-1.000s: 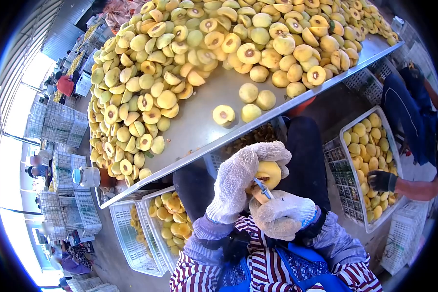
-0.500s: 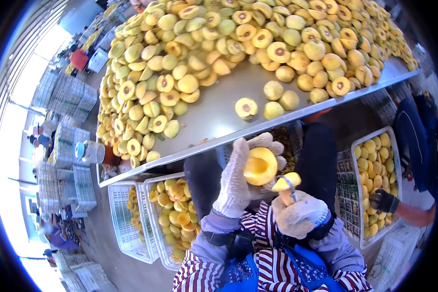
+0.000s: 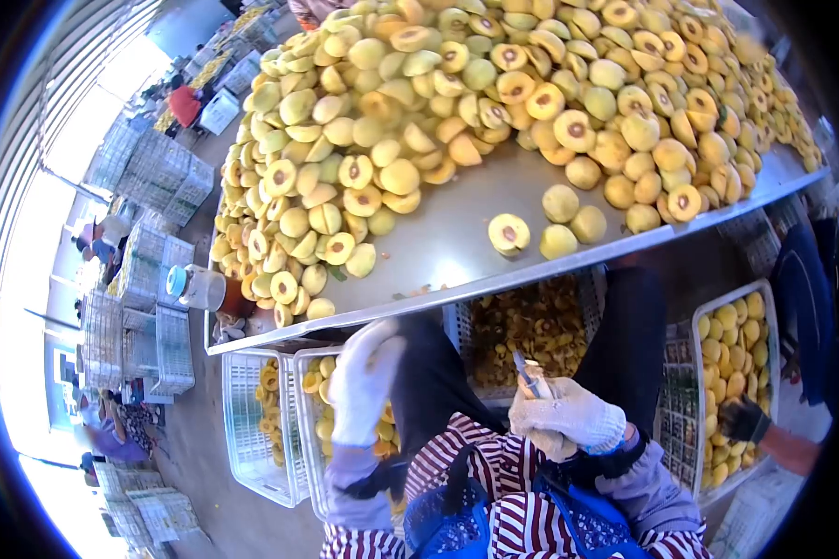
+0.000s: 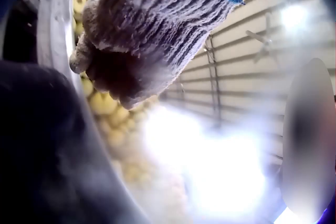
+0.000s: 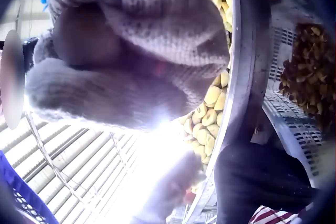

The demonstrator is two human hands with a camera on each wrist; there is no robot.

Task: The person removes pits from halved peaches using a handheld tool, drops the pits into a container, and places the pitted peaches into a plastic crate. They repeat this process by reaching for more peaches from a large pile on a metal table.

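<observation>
My gloved left hand [image 3: 364,382] is blurred at the left, over a white crate [image 3: 309,447] of yellow fruit halves. Its fingers [image 4: 113,85] curve loosely in the left wrist view, with no fruit visible in them. In front of my lap, my gloved right hand [image 3: 573,417] grips a small tool [image 3: 526,373] with a bluish metal end. The tool's rounded handle end [image 5: 86,35] shows between the curled fingers in the right wrist view. Below the table edge, a crate [image 3: 457,326] holds dark brown scraps.
A metal table [image 3: 438,252] carries a large heap of halved fruit [image 3: 364,121] and a few loose pieces near its edge. A jar [image 3: 200,289] stands at its left corner. At right, another person's dark-gloved hand [image 3: 744,419] reaches into a fruit crate [image 3: 690,391].
My left hand has moved left and down from my right hand, and the fruit half it held is out of sight. The yellow piece on the tool is gone. The head view has shifted.
</observation>
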